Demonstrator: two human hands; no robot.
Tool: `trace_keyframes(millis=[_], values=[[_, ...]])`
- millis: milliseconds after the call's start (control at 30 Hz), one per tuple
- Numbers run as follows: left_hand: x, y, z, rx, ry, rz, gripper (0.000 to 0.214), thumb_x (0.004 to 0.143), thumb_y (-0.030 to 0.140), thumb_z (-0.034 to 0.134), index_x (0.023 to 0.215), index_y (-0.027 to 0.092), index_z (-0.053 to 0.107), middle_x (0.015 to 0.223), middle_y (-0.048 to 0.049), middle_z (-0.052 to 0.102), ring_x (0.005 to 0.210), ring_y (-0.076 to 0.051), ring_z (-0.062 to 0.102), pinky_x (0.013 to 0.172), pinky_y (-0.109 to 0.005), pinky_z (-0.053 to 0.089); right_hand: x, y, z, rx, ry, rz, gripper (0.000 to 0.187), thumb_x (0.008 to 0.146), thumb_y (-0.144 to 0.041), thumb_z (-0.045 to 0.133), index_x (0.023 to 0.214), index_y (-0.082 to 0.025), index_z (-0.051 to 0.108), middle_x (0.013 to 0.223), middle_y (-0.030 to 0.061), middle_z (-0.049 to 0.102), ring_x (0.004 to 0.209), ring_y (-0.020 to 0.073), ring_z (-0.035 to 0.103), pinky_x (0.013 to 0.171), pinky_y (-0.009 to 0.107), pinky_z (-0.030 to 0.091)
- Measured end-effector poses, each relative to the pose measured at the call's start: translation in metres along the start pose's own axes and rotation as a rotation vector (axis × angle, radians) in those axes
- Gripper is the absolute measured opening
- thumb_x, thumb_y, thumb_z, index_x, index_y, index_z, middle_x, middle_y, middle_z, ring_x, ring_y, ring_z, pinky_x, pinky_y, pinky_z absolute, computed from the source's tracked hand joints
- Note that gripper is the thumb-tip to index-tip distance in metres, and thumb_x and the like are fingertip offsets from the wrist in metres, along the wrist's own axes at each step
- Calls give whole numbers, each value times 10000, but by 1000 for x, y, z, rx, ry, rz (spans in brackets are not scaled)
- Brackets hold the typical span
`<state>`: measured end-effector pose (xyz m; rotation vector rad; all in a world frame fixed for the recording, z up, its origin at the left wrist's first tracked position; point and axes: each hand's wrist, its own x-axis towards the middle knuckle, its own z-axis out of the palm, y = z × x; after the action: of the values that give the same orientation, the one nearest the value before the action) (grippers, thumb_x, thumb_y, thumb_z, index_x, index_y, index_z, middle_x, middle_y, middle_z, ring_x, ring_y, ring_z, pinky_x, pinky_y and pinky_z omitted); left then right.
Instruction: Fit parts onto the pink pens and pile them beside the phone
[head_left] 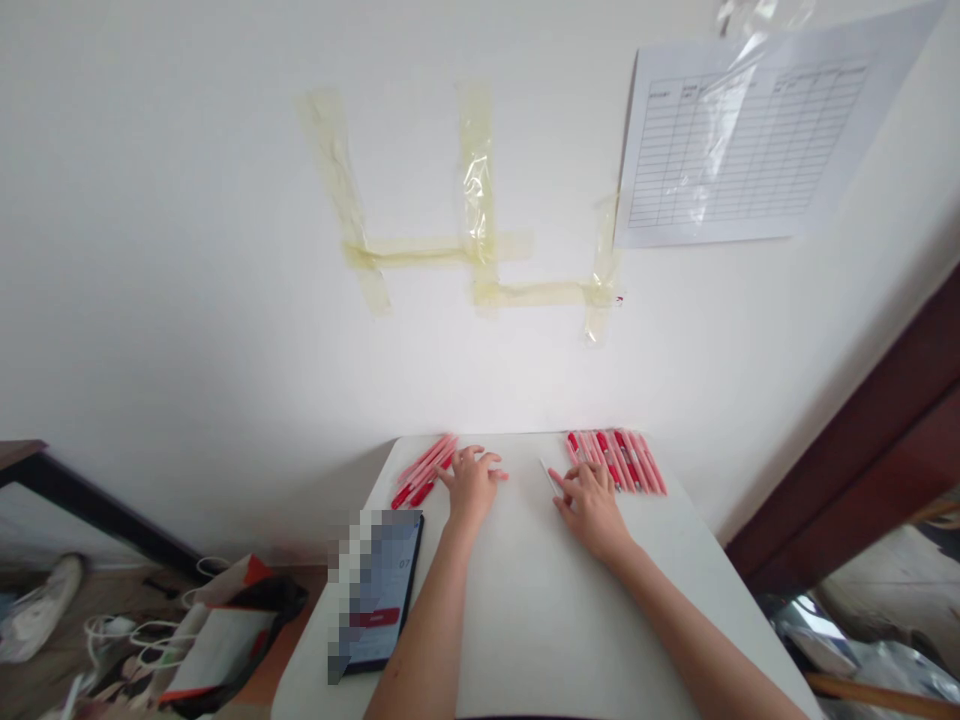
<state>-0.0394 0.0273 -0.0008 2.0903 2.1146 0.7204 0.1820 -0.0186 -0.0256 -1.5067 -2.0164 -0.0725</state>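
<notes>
My left hand [472,485] is over the table's left half with its fingers spread. A small pinkish end shows at its thumb side; I cannot tell whether it is the thumb tip or a piece of a pen. Beside its outer fingers lies a slanted bunch of pink and red pens [426,470]. My right hand [592,500] has its thumb and index finger closed around a slim white stick [550,476], perhaps part of a pen. Against that hand's far side, several pink and red pens [634,462] lie in a row, partly hidden by the fingers.
A tablet [386,595], partly blurred, lies at the left of the white table [525,620]. The wall [225,250] behind carries yellowish tape strips [480,190] and a printed sheet [735,150]. A bag with cables [225,640] stands on the floor at left.
</notes>
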Motion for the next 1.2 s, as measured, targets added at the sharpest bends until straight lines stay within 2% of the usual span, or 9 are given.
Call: trace_keyframes(millis=[300,467,733,967,1067,1200], values=[[-1,-10,-6,85,-35,20,292,840,159,606,1006,364,732,1311,-38,566,1314,-313,350,1081,-766,44,0,6,1,1,65,-24,190,889,-333,600,737,-221,626,1053,78,578,1101,276,451,977,469,390],[0,-10,-5,64,-18,9,253,848,203,617,1022,345,731,1285,-43,581,1297,-323,367,1083,-769,32,1,11,-1,5,122,-37,169,896,-340,592,781,-228,649,1050,78,584,1108,286,442,984,490,385],[1,-10,-2,29,-3,22,157,832,201,654,903,317,733,1261,-27,595,1292,-302,375,1068,-781,7,1,16,1,55,148,-51,127,895,-319,590,854,-241,681,1057,84,579,1129,295,435,981,501,402],[-2,2,2,-76,-33,181,69,756,298,765,812,312,726,1279,-1,593,1290,-290,399,1075,-778,36,2,17,3,93,124,-108,170,910,-300,574,1031,-260,687,1064,90,593,1098,281,474,942,490,448],[-6,8,4,-112,-72,248,82,731,330,787,785,318,727,1277,11,599,1290,-284,406,1084,-773,15,2,17,4,95,109,-152,259,909,-304,586,1157,-284,656,1099,85,604,1098,279,481,945,488,455],[-10,15,5,-138,-104,313,81,722,338,791,772,326,730,1278,19,602,1298,-277,402,1093,-767,-26,2,13,6,86,103,-206,303,908,-322,597,1208,-314,638,1113,73,628,1116,284,480,970,505,441]])
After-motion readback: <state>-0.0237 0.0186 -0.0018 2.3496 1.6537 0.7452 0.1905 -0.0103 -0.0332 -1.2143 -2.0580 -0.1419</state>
